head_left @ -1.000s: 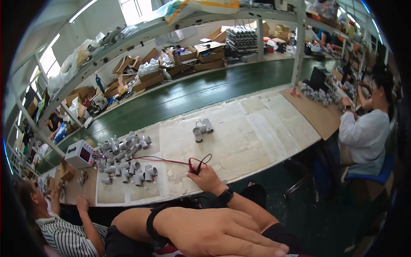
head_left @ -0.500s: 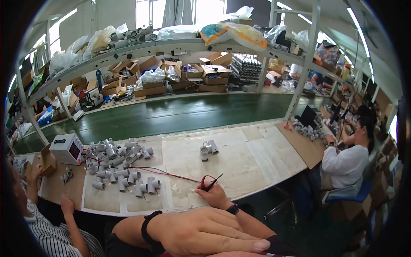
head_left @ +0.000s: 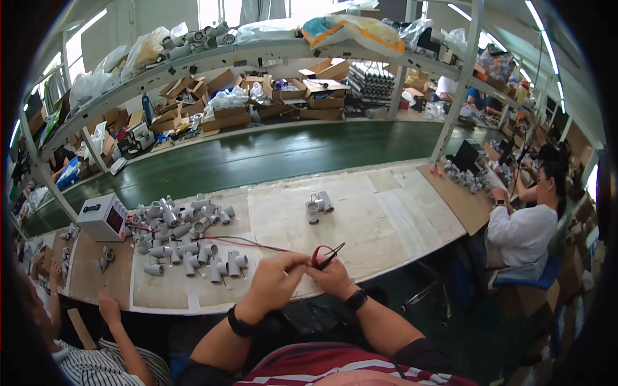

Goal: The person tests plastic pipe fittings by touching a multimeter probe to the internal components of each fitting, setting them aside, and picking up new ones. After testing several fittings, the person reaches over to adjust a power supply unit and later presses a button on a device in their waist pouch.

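My right hand (head_left: 332, 278) is closed on a pair of test leads (head_left: 326, 256), one red and one black, above the table's front edge. Next to it, my left hand (head_left: 275, 281) has its fingertips pinched together against the right hand's fingers; what they hold, if anything, is hidden. From the leads, thin red and black wires run left across the table to a white power supply box (head_left: 103, 219) with a dark display. Many grey T-shaped plastic housings (head_left: 187, 225) lie heaped beside that box. A small group of the same grey housings (head_left: 320, 204) stands apart, beyond my hands.
A green conveyor belt (head_left: 257, 161) runs behind the pale worktable (head_left: 380, 225). Beyond it are cardboard boxes (head_left: 225, 119) under a loaded shelf (head_left: 257, 55). A co-worker in white (head_left: 523, 231) sits at right; another in stripes (head_left: 96, 363) sits at left, an arm near the table edge.
My left hand has risen from close to the camera and met my right hand at the leads. The right hand keeps its grip on them. At left, the small brown box has left the tabletop.
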A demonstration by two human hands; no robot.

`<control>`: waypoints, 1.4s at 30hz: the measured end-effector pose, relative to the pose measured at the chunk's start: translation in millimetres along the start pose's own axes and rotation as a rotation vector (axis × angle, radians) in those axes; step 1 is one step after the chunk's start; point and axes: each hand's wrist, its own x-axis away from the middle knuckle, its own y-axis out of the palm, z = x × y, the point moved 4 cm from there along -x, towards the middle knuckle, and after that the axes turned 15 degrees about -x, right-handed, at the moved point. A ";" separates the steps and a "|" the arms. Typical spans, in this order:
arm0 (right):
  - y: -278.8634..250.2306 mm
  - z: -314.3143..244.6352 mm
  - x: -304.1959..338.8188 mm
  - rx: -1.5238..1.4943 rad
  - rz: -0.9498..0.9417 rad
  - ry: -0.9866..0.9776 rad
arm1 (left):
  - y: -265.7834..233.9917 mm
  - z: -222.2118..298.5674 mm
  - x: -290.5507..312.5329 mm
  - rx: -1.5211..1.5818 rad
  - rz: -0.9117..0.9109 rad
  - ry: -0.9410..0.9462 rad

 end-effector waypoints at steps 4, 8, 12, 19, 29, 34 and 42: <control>-3.5 10.4 13.6 -0.041 0.056 0.089 | -16.5 -30.8 -33.3 -0.259 -0.056 -0.086; -10.4 7.6 15.8 -0.099 0.086 0.210 | -21.6 -71.1 -77.7 -0.701 -0.162 -0.015; -24.6 -3.5 15.5 0.121 0.035 0.107 | -8.7 -112.2 -137.1 -0.851 -0.449 0.030; -28.3 2.7 15.2 -0.321 0.074 0.274 | 70.6 -108.0 -197.9 -0.763 -0.429 0.097; -26.3 -2.9 19.5 -0.249 0.042 0.177 | 104.4 -140.7 -182.1 -0.475 -0.199 -0.364; -32.0 4.1 22.0 -0.445 0.164 0.366 | 74.9 -139.7 -123.7 0.211 -0.134 -0.498; -25.0 12.4 5.9 -0.588 0.347 0.335 | 45.7 -98.4 30.7 1.066 -0.098 -0.793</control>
